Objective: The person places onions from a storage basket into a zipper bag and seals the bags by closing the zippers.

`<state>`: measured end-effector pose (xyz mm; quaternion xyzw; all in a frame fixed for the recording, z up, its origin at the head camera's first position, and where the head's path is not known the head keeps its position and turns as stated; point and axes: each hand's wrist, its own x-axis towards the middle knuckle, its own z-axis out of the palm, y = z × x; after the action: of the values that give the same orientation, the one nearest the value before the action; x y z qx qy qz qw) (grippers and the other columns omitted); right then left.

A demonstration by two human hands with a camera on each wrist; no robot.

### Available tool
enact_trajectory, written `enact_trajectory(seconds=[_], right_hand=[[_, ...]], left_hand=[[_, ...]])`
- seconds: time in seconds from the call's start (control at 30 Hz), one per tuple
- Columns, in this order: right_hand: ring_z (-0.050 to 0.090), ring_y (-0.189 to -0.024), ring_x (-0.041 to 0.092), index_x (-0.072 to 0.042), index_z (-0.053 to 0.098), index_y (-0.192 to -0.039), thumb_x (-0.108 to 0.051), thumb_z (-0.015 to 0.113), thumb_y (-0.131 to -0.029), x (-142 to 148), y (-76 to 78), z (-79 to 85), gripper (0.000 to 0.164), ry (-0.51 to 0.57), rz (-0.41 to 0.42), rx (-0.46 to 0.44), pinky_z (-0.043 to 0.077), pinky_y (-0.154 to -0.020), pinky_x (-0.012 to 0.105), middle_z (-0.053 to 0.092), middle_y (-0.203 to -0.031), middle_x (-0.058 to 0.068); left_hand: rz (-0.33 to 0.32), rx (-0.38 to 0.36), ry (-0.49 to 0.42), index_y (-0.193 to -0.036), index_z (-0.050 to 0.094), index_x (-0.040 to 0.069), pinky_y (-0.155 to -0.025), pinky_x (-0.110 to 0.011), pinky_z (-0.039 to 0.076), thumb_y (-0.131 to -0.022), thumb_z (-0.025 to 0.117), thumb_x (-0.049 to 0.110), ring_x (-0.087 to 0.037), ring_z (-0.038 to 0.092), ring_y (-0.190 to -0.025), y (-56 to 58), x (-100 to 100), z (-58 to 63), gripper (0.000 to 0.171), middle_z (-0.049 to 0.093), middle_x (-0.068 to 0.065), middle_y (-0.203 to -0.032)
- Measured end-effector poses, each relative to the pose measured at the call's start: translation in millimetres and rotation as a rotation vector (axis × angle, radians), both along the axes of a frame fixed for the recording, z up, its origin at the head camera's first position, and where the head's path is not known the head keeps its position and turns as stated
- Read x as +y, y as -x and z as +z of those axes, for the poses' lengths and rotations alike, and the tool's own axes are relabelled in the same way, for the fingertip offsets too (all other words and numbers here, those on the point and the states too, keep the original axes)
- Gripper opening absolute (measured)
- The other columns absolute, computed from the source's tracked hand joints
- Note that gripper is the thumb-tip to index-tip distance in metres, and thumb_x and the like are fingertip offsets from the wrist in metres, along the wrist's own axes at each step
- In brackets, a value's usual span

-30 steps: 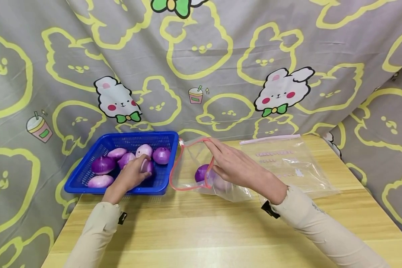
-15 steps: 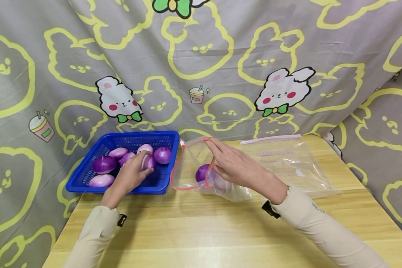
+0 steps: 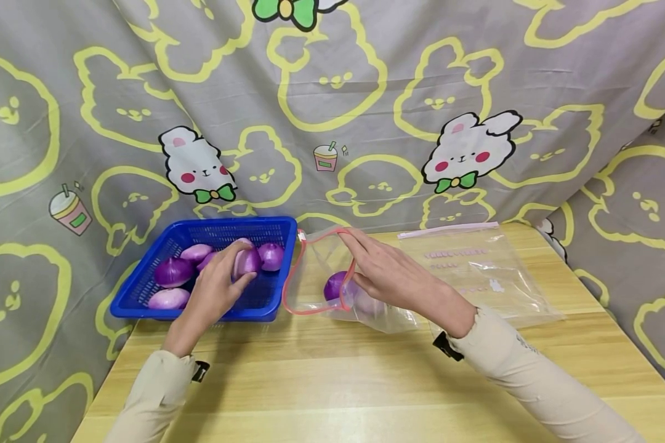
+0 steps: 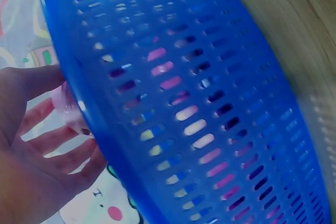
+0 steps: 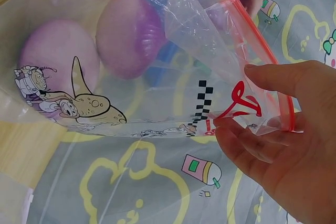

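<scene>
My left hand [image 3: 217,284] grips a purple onion [image 3: 247,261], raised a little over the other onions in the blue plastic basket [image 3: 123,304]. In the left wrist view the basket's slotted wall hides most of that onion. My right hand [image 3: 390,271] pinches the red-edged mouth of a clear zip bag [image 3: 313,271] and keeps it gaping toward the basket. Two onions lie inside the bag; the right wrist view shows one onion [image 5: 128,35] beside another onion [image 5: 60,59]. Cartoon figures are printed on the bag's side.
Several onions, among them a dark purple onion [image 3: 173,272] and a pale onion [image 3: 169,299], sit in the basket. Flat on the wooden table [image 3: 332,381] lies a second clear bag [image 3: 476,271] with a pink zip strip. A patterned grey curtain [image 3: 360,80] hangs behind.
My left hand has lifted the onion slightly up from among the others in the basket. The right hand and the bag have stayed in place.
</scene>
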<state>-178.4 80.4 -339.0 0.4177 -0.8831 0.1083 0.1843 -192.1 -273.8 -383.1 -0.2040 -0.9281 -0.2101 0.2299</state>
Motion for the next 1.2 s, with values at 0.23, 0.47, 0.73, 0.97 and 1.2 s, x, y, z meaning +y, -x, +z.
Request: enact_trajectory(seconds=[0.23,0.47,0.73,0.97,1.2], right_hand=[[0.055,-0.123,0.029,0.007,0.033,-0.149,-0.004,0.065,-0.087,0,0.4,0.5,0.07,0.009,0.003,0.002,0.051,-0.096,0.037,0.039,-0.152,0.02],[0.057,-0.119,0.028,0.007,0.034,-0.148,-0.004,0.065,-0.087,-1,0.5,0.4,0.07,0.001,0.0,0.0,0.052,-0.094,0.036,0.039,-0.152,0.02],[0.06,-0.106,0.025,0.007,0.033,-0.149,-0.004,0.065,-0.086,-1,1.0,0.3,0.071,0.002,0.002,-0.003,0.053,-0.087,0.034,0.039,-0.152,0.019],[0.051,-0.13,0.031,0.008,0.033,-0.148,-0.006,0.068,-0.087,-1,1.3,-0.1,0.072,0.006,0.009,0.004,0.048,-0.102,0.039,0.039,-0.152,0.021],[0.05,-0.131,0.032,0.008,0.033,-0.149,-0.007,0.069,-0.088,-1,0.5,0.2,0.072,0.01,0.01,0.001,0.047,-0.102,0.04,0.038,-0.153,0.022]], left_hand=[[-0.036,0.049,-0.027,-0.129,0.058,0.004,-0.105,-0.057,0.041,-0.08,0.083,0.008,-0.037,0.052,-0.129,-10.7,10,7.8,0.055,0.057,-0.017,-0.138],[-0.052,0.082,-0.036,-0.132,0.057,0.005,-0.105,-0.057,0.04,-0.081,0.083,0.01,-0.037,0.05,-0.131,-21.3,19,15.0,0.057,0.053,-0.018,-0.143],[-0.077,0.121,-0.056,-0.133,0.056,0.006,-0.108,-0.054,0.039,-0.081,0.083,0.012,-0.034,0.048,-0.134,-34.4,30,23.5,0.059,0.052,-0.016,-0.144],[-0.158,0.195,-0.089,-0.132,0.057,0.003,-0.114,-0.049,0.032,-0.079,0.084,0.01,-0.036,0.047,-0.134,-47.1,44,32.6,0.06,0.055,-0.019,-0.14],[-0.239,0.209,-0.102,-0.133,0.055,0.002,-0.115,-0.035,0.032,-0.078,0.084,0.008,-0.032,0.048,-0.134,-60.1,60,40.0,0.063,0.052,-0.017,-0.144]])
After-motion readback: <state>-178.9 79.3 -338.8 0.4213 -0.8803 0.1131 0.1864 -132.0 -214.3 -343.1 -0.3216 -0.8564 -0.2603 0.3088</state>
